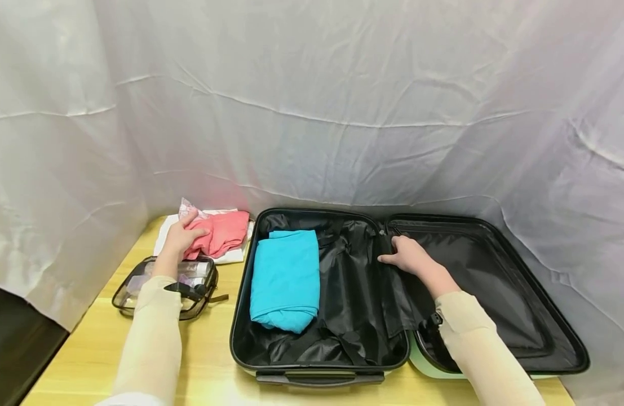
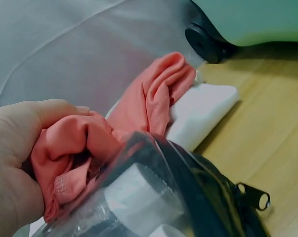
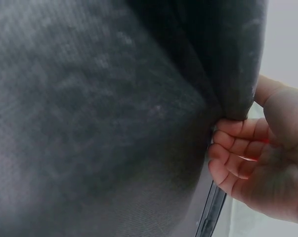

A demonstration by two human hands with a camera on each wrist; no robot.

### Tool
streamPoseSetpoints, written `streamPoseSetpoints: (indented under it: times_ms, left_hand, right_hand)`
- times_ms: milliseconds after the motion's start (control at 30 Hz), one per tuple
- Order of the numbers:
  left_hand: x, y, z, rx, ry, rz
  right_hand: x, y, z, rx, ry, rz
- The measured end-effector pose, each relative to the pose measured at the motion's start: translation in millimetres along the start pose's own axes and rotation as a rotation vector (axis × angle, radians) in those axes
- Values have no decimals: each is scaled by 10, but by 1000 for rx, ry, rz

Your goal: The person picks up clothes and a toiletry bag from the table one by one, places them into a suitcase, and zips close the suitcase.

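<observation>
My left hand [image 1: 182, 239] grips a crumpled pink garment [image 1: 222, 234] at the back left of the table; in the left wrist view the left hand [image 2: 15, 143] has its fingers curled round a bunch of the pink garment [image 2: 149, 98]. An open suitcase [image 1: 319, 369] with black lining lies flat, and a folded teal garment [image 1: 285, 279] sits in its left half. My right hand [image 1: 408, 255] is at the suitcase's middle hinge. In the right wrist view the right hand [image 3: 252, 153] pinches the edge of the black divider flap [image 3: 114, 123].
Under the pink garment lies a folded white cloth [image 1: 230, 256], also seen as the white cloth [image 2: 203, 108] close up. A clear toiletry pouch [image 1: 200, 279] with bottles sits beneath my left forearm. The wooden table [image 1: 210, 361] is ringed by a grey sheet [image 1: 342, 113]. A suitcase wheel [image 2: 200, 42] faces the cloth pile.
</observation>
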State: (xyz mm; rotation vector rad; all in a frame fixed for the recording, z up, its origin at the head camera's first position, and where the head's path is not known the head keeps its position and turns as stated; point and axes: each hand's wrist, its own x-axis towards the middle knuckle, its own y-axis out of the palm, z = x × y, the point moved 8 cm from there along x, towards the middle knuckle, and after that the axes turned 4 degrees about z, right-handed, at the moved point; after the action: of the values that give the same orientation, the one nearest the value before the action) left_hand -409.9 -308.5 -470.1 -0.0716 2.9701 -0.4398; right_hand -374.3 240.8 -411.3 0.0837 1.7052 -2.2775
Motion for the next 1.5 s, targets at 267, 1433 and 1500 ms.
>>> streamPoseSetpoints:
  times_ms: [267, 1433, 1500]
  left_hand:
    - [-54, -27, -23, 26, -8, 49]
    - [-105, -188, -410, -669, 141, 9]
    - [-110, -183, -463, -694, 166, 22]
  right_hand:
    - [19, 2, 32, 7, -2, 5]
    - [-6, -12, 9, 0, -2, -4]
    - [-13, -6, 9, 5, 3, 0]
